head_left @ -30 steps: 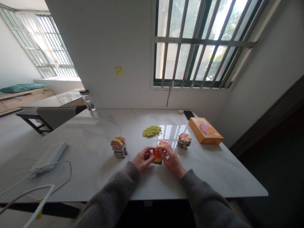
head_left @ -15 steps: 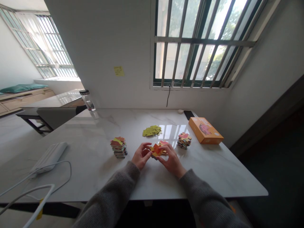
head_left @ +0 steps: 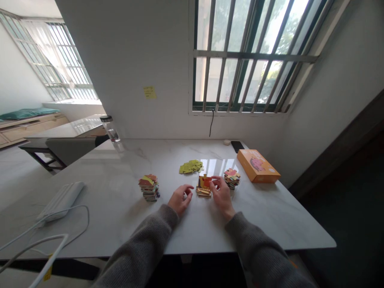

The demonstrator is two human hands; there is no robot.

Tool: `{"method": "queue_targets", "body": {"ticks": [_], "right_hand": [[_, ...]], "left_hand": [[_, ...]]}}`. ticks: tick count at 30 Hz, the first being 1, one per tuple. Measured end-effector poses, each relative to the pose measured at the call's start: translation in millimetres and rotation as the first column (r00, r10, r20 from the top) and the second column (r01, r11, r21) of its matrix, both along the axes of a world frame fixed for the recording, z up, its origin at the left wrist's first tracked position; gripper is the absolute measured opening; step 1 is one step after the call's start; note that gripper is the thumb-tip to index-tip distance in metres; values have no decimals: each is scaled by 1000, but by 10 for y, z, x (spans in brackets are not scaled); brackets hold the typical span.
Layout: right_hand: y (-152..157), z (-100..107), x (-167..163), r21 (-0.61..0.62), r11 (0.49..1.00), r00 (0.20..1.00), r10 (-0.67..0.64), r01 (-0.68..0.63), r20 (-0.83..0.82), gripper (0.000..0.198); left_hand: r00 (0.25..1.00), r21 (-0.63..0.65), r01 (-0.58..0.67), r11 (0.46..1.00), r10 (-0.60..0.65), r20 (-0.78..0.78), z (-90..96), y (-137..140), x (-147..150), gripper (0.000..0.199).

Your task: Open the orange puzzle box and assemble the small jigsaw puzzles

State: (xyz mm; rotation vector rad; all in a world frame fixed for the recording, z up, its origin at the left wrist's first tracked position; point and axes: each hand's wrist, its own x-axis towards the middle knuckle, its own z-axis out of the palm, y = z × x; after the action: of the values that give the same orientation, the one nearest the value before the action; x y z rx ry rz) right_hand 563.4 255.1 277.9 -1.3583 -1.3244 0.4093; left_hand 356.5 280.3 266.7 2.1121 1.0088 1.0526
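Note:
A puzzle piece [head_left: 205, 181] with yellow and orange-red print lies over the low middle stack of puzzle pieces [head_left: 204, 193]. My right hand [head_left: 221, 196] pinches this piece at its right edge. My left hand [head_left: 180, 199] rests just left of the stack, fingers loosely bent and apart, holding nothing. Farther left stands a tall stack of puzzle pieces [head_left: 149, 189]. Another stack of puzzle pieces [head_left: 232, 178] rises just beyond my right hand. Behind the middle stack is a loose pile of yellow-green puzzle pieces [head_left: 191, 166].
An orange box [head_left: 258, 166] sits at the right, with a dark phone [head_left: 237, 146] and a small white round object [head_left: 227, 142] behind it. A glass bottle [head_left: 110, 130] stands at the far left. A white power strip [head_left: 61, 200] with cables lies at the left.
The orange piece has gone from between both hands onto the middle stack. My left hand has let go of it; my right hand has moved slightly right and still touches it.

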Motion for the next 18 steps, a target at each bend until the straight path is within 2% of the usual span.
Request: {"method": "queue_targets", "body": {"ticks": [3,8,14,18], "right_hand": [[68,-73,27,3,998,984,-68,69,166,26],[89,-177,36,36,996,901,-86,78,426,26],[105,-195,21,3,998,852,-57,65,520,29],[141,-156,-21,-108,992,819,12,61,574,40]], "left_hand": [[992,32,55,998,-51,-111,-6,-30,13,20],[986,36,59,998,-52,-156,32,-54,16,20],[974,74,29,997,-12,-225,38,-40,14,18],[971,68,-44,997,59,-231,15,-13,15,26]]}}
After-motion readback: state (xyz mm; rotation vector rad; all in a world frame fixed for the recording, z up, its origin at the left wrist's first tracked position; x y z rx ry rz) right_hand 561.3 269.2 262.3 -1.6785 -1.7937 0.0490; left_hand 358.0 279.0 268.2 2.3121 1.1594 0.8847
